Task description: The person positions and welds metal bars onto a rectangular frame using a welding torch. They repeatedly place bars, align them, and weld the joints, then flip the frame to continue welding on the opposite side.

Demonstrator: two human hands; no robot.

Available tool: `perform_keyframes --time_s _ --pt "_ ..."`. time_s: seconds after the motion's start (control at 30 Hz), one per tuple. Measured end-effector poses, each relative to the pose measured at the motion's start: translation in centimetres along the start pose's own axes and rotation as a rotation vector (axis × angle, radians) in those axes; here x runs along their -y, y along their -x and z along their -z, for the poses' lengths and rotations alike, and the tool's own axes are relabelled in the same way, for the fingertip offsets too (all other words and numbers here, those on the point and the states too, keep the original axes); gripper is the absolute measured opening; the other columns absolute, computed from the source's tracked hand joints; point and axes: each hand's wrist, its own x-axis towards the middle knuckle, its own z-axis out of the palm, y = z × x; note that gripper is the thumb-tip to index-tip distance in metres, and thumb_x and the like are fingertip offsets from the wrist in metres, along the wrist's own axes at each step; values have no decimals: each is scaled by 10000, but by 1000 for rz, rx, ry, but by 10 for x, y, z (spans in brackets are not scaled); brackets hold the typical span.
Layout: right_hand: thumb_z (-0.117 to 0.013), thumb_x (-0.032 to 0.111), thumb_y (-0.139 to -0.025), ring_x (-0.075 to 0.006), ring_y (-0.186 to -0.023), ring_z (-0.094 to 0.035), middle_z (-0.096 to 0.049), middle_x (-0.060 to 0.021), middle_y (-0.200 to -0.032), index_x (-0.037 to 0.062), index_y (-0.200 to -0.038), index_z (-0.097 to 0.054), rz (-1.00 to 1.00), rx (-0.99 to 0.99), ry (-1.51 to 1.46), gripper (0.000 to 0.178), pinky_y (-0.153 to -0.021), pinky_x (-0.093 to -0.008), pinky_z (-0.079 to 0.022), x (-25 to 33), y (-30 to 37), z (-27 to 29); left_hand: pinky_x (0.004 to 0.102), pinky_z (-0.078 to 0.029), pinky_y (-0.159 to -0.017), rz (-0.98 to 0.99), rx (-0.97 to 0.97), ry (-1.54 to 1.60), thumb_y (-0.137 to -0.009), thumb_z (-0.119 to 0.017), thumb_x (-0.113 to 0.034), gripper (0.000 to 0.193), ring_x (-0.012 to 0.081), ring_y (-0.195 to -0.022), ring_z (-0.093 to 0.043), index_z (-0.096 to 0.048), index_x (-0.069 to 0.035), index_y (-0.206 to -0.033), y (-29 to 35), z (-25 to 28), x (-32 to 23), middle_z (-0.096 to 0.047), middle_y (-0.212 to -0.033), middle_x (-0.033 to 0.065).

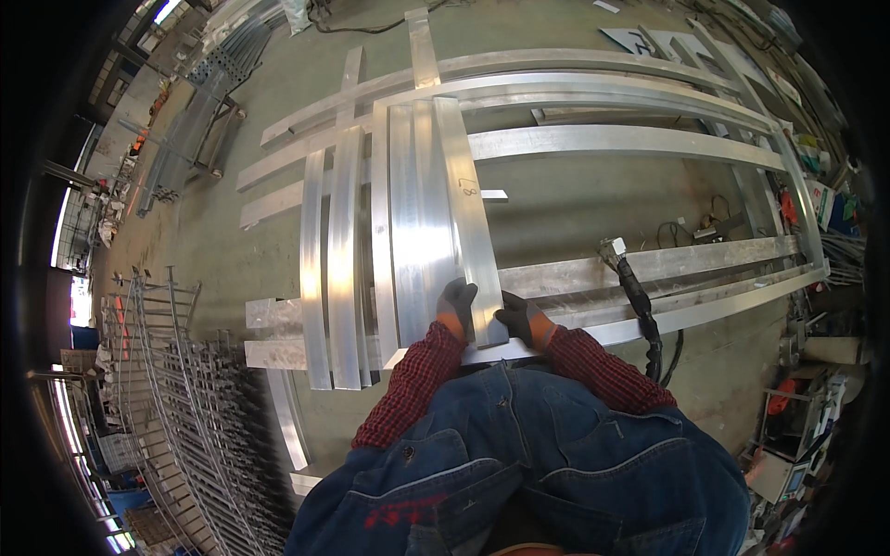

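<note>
A long flat aluminium bar with a dark handwritten mark lies pointing away from me, its near end close to my body. My left hand, in a dark and orange glove, is closed on the bar's left edge near that end. Opposite it, my right hand, gloved alike, grips the right edge. Just left of this bar lies a wide shiny aluminium profile, and further left are two narrower aluminium bars with gaps between them. The fingers' undersides are hidden.
These pieces rest across long aluminium beams running left to right. A black-wrapped cable with a metal head hangs over the near beams at right. Stacked metal racks stand at left, with a profile-laden trolley beyond.
</note>
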Motion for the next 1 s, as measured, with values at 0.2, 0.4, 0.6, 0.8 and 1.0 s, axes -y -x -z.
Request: perform_keyframes --time_s 0.2,0.4,0.6,0.8,1.0 --pt "-614 176 -1050 -204 -1165 -686 -689 -131 -1371 44 -1651 -452 -21 2 -38 636 -992 -372 -599 9 3 -7 410 -543 -1051 -21 -22 -98 -1031 -717 -271 499 300 -1185 -690 -629 55 -1398 -5 4 7 -736 -1286 206" --pt "-625 193 -1051 -225 -1177 -687 -687 -137 -1377 42 -1644 -458 -47 -22 -76 635 -1006 -384 -597 17 2 -11 401 -542 -1055 21 10 -84 -1050 -697 -262 480 286 -1192 -689 -616 46 -1408 1 4 -15 -727 -1303 186" --pt "-621 188 -1060 -223 -1203 -679 -681 -138 -1395 48 -1645 -455 -44 -4 -58 624 -1010 -377 -598 10 -5 -8 400 -549 -1038 9 -21 -51 -1049 -708 -259 461 281 -1189 -690 -630 30 -1400 -5 3 -8 -732 -1288 175" --pt "-610 178 -1068 -218 -1214 -676 -690 -139 -1377 36 -1625 -470 -12 -11 -1 591 -1016 -377 -598 -1 -10 -4 392 -540 -1073 74 -13 30 -1012 -751 -264 595 285 -1234 -672 -593 68 -1480 -17 7 11 -709 -1362 206" --pt "-645 183 -1055 -198 -1109 -685 -714 -134 -1302 -12 -1547 -527 -89 -73 85 542 -934 -361 -603 -6 -16 -5 397 -569 -999 -32 29 -352 -985 -767 -339 582 279 -1131 -714 -662 60 -1396 -50 24 34 -761 -1242 202"
